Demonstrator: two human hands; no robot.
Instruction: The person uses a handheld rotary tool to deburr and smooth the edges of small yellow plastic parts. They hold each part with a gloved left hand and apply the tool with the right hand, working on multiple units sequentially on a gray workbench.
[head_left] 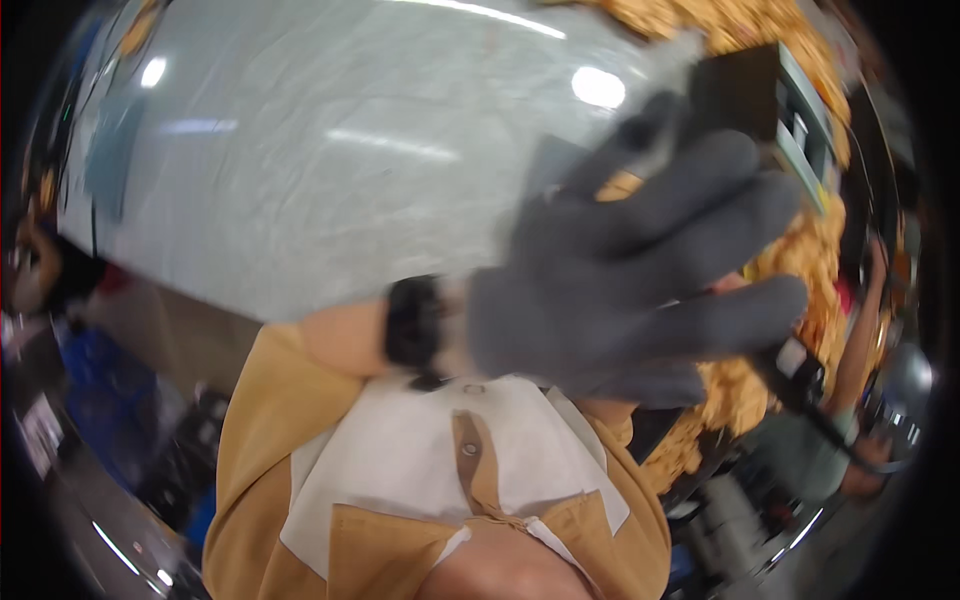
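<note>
My left hand (pixel 640 250), in a grey work glove, reaches across to the right in front of me, its fingers spread and blurred by motion. No object shows in its grip. A black watch (pixel 412 325) is on that wrist. Beyond the fingertips, at the upper right, is a dark box-shaped thing (pixel 735 95) with a pale green edge; whether the hand touches it I cannot tell. My right hand (pixel 655 387), also grey-gloved, shows only as a strip below the left one, its fingers hidden.
A large pale, shiny tabletop (pixel 300 170) fills the upper left. Crumpled orange-tan material (pixel 735 400) is heaped along the right side. A black hose-like cable (pixel 835 430) runs at the lower right. Another person's arm (pixel 862 330) is at the far right; blue items (pixel 110 370) stand at lower left.
</note>
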